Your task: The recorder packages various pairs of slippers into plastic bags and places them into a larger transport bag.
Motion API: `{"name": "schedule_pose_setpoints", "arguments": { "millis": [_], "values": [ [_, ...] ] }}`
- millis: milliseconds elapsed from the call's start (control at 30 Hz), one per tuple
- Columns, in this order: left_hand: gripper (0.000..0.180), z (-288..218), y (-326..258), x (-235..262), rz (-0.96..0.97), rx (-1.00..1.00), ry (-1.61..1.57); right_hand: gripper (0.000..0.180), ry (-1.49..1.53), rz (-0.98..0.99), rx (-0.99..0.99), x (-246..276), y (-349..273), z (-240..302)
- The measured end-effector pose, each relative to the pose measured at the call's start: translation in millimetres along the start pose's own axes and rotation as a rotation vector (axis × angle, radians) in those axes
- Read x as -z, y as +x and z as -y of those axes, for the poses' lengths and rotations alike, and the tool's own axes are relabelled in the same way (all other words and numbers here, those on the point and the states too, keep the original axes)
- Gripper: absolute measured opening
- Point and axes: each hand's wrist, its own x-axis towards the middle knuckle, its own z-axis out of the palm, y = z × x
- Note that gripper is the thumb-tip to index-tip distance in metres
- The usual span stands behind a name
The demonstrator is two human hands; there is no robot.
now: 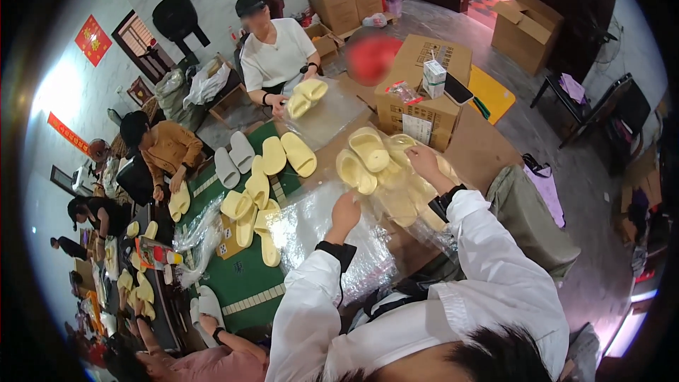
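My left hand is closed, its fingertips pressed together beside a pair of pale yellow slippers. What it pinches, if anything, is too small to make out. Just right of that pair, my right hand is closed on the edge of a clear plastic bag with yellow slippers under the film. A stack of clear plastic bags lies beneath my left wrist. Loose yellow slippers are spread on the green tabletop to the left, with a grey pair behind them.
Across the table a person in white holds yellow slippers over a clear bag. A cardboard box bears a phone and a small white box. Other people work along the left. Grey cloth hangs at the right edge.
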Motion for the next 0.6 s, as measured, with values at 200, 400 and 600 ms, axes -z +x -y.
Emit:
{"name": "schedule_pose_setpoints", "arguments": {
  "millis": [200,400,600],
  "values": [
    [0.031,0,-13,4,0.105,0.043,-0.092,0.028,-0.016,-0.040,-0.105,-7,11,8],
    [0.028,-6,-31,15,0.120,0.020,-0.081,0.030,-0.107,-0.027,-0.143,-7,27,13],
    [0.025,5,-56,17,0.114,0.052,-0.124,0.027,-0.096,-0.005,-0.171,-13,20,43]
  ]
}}
